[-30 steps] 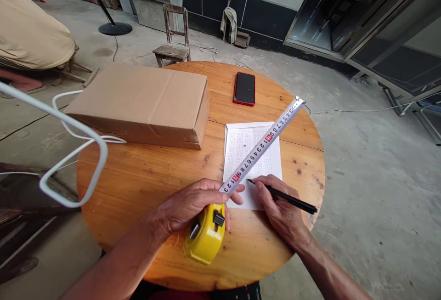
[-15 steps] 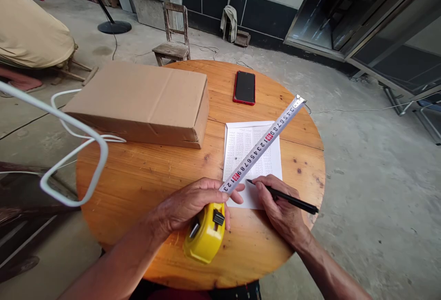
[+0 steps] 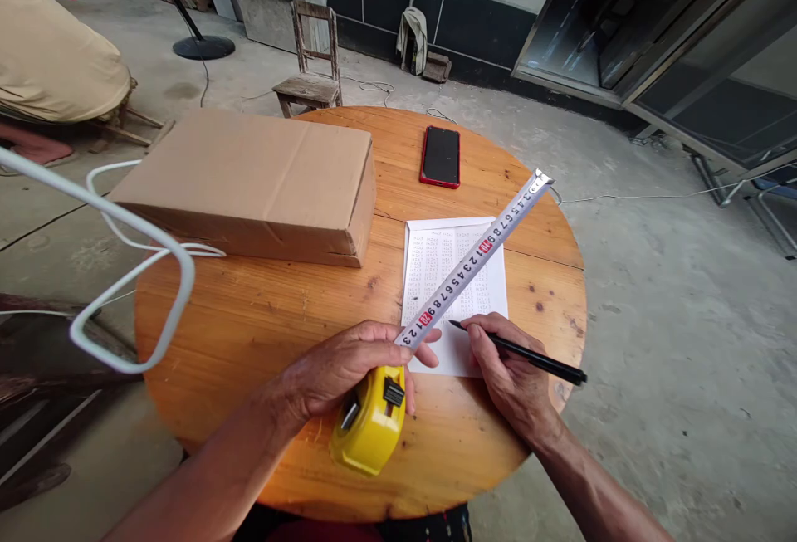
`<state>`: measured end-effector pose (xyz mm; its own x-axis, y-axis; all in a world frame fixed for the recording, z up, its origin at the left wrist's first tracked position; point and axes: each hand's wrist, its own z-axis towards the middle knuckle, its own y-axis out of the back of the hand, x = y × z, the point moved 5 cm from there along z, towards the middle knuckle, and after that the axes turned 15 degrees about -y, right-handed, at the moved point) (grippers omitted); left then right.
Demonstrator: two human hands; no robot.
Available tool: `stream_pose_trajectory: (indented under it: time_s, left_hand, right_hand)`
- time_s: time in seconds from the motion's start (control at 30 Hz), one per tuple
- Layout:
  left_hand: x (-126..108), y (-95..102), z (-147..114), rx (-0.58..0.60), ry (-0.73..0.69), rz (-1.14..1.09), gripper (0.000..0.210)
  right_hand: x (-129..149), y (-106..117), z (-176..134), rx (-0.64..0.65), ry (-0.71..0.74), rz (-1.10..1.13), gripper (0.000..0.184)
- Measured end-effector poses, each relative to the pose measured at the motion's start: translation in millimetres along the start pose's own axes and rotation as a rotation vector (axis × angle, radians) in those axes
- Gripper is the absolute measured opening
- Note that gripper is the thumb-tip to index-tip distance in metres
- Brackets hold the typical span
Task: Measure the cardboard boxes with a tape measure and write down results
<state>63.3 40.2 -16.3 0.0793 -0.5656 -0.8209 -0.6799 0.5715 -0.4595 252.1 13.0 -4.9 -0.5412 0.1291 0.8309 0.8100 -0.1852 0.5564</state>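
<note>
One tape (image 3: 374, 430), clamped in left hand (image 3: 354, 363), slanted, I saw, far-rightward over paper (image 3: 429, 266) | right hand (image 3: 514, 380), over paper's near-right corner, pinched pen (image 3: 532, 354), tip leftward

The left forearm (image 3: 217, 446) is angled in from the lower left, the left grip (image 3: 352, 359) curled, its thumb (image 3: 387, 355) laid uppermost and fingers (image 3: 427, 354) extended beyond. The right forearm (image 3: 594, 480) is angled in from the lower right, the right grip (image 3: 514, 372) pinched at thumb (image 3: 487, 353) and forefinger (image 3: 495, 323).
</note>
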Motion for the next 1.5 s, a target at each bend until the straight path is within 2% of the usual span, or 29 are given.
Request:
stream_pose_trajectory:
  time_s: [0.13, 0.33, 1.5]
  left_hand:
    - [-1.9, -1.0, 0.8, 0.015, -0.041, -0.020, 0.023]
    - [-3.7, -1.8, -0.9, -0.013, 0.015, -0.020, 0.019]
    - [-8.2, -2.2, -0.4, -0.006, -0.018, 0.066, 0.026]
  right_hand:
    - [-2.0, -0.8, 0.6, -0.003, -0.019, -0.001, 0.012]
    - [-2.4, -2.1, 0.7, 0.009, -0.019, -0.006, 0.012]
    - [-1.1, -3.2, 1.9, 0.014, -0.019, -0.061, 0.016]
